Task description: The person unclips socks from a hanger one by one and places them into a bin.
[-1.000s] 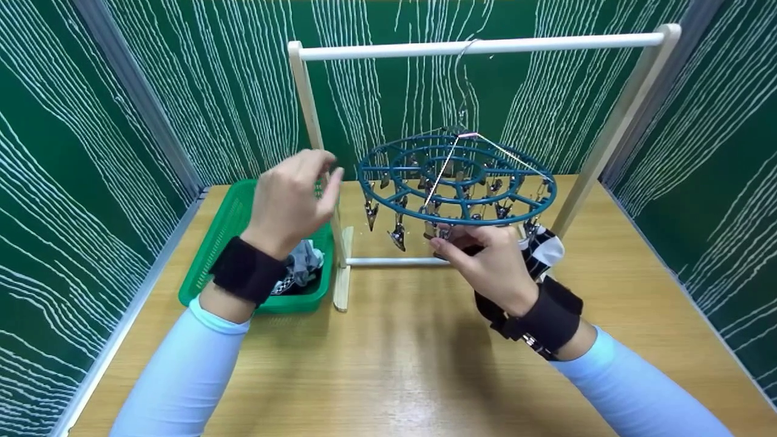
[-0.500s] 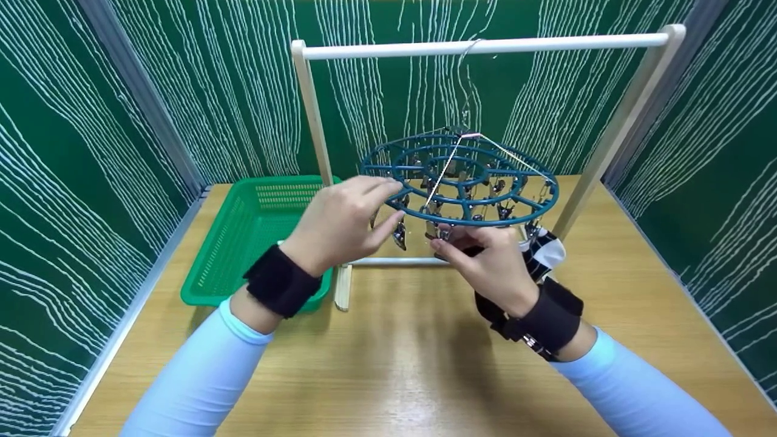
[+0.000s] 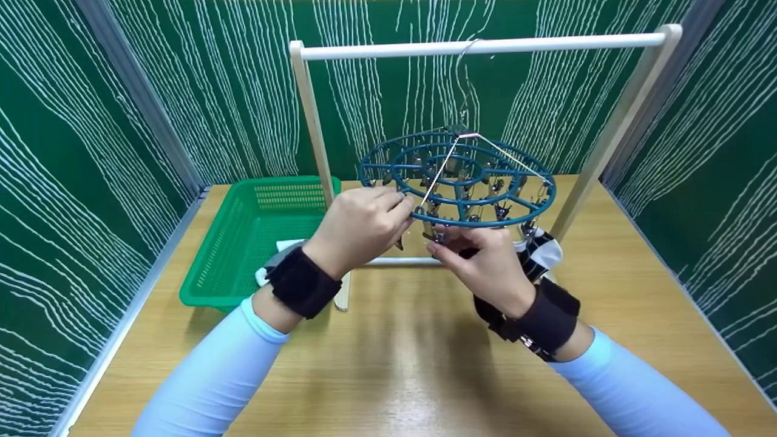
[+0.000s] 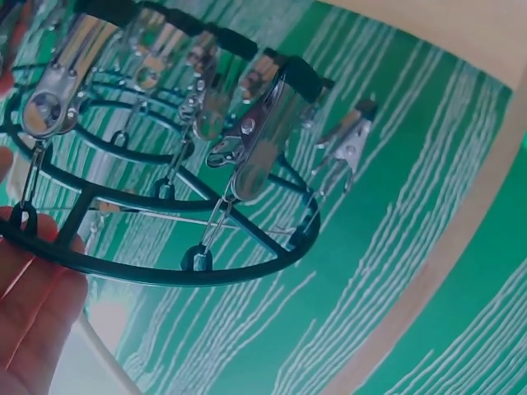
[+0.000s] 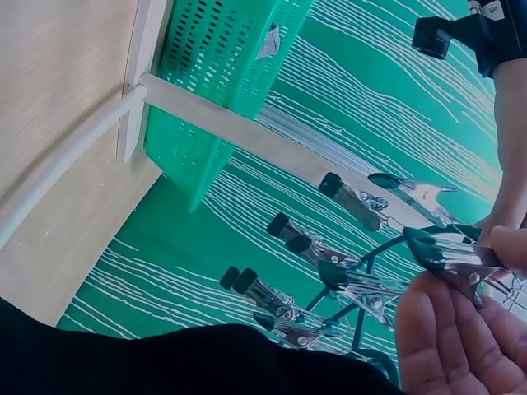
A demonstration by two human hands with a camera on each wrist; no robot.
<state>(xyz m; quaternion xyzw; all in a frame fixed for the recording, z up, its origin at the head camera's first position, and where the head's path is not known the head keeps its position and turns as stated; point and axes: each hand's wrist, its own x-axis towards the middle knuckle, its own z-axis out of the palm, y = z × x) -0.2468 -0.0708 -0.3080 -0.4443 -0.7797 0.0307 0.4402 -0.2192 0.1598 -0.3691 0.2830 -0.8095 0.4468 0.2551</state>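
A round blue-green clip hanger (image 3: 466,201) hangs by its hook from a white rail, with metal clips dangling all round. My left hand (image 3: 367,226) grips the hanger's near-left rim, its fingers curled there; the left wrist view has those fingers (image 4: 45,300) against the ring. Under the front rim, my right hand (image 3: 493,261) pinches a metal clip (image 5: 457,257) with dark green tips between thumb and fingers. A black-and-white patterned cloth item (image 3: 545,252) hangs just beyond the right hand, partly hidden by it. Whether the clip holds anything is not clear.
A green plastic basket (image 3: 209,267) stands left, with grey and white cloth (image 3: 280,260) in it, partly covered by the left wrist. The wooden stand's left post (image 3: 312,121) and right post (image 3: 619,121) frame the hanger. Green walls with white lines surround the wooden table (image 3: 388,358).
My left hand has moved right from above the basket to the hanger's near-left rim, and its fingers have closed there. My right hand has stayed at the clip.
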